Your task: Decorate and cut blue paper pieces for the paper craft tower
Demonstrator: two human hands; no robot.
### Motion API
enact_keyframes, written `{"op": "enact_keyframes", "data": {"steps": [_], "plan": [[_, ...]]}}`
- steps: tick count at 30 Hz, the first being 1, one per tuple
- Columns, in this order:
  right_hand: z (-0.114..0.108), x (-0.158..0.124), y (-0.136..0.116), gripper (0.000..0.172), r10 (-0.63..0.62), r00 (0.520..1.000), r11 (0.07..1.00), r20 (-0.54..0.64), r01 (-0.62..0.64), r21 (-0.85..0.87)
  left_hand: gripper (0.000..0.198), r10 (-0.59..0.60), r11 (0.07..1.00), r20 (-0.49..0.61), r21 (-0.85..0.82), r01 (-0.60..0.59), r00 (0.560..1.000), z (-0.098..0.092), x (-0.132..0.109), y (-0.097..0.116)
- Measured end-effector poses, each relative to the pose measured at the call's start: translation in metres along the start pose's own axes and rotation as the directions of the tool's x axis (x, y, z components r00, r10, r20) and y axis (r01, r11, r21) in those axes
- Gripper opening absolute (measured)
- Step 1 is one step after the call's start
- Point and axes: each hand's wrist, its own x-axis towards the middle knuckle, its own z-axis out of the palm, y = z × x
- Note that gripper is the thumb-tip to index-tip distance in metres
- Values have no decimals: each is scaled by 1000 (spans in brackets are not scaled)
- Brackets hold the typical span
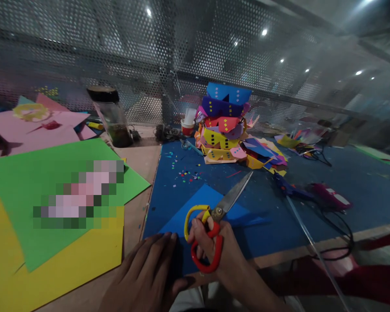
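Observation:
Scissors [232, 197] with one yellow and one red handle loop are in my right hand [211, 242], whose fingers are wrapped about the handles. The blades look closed or nearly so and point up and to the right. Under them lies a blue paper sheet [195, 206] on the blue tabletop, its right part partly hidden by the scissors and hand. My left hand [146, 264] rests palm down at the table's near edge, by the sheet's lower left corner. Its fingers are stretched out and hold nothing.
Green [13, 182] and yellow paper [94, 264] lie left, with a pixelated patch above. Behind stand a dark-lidded bottle [112, 117], a paper cup [187, 125] and stacked colourful paper cutouts [224, 123]. A blue glue gun [289, 188] with a clear stick lies right, near a cable [347, 229].

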Motion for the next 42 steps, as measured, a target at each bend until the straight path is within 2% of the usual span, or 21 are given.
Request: {"op": "enact_keyframes", "data": {"steps": [7, 10, 15, 25, 35, 37, 42], "plan": [[-12, -3, -7, 48, 36, 998, 999, -46, -35, 27, 63, -10, 1000, -18, 9, 10, 1000, 1, 3, 1], [-19, -6, -4, 45, 5, 999, 999, -50, -3, 41, 65, -18, 1000, -23, 18, 18, 1000, 1, 4, 1], [-26, -9, 3, 46, 24, 996, 1000, -88, -22, 20, 65, -31, 999, -26, 10, 32, 999, 3, 0, 1], [-29, -8, 11, 44, -16, 997, 1000, -77, 18, 19, 63, -57, 998, 78, -17, 59, 995, 3, -2, 0], [-31, -10, 9, 36, -53, 997, 996, -64, 57, 63, 62, -3, 1000, -24, -14, 2, 1000, 3, 6, 6], [-32, -10, 8, 38, -51, 995, 996, -84, 56, 70, 64, 16, 1000, -30, -24, -17, 999, 2, 8, 9], [-36, -11, 6, 43, -67, 978, 993, -196, 85, 84, 59, 16, 1000, 43, 0, -16, 999, 0, 16, 12]]}}
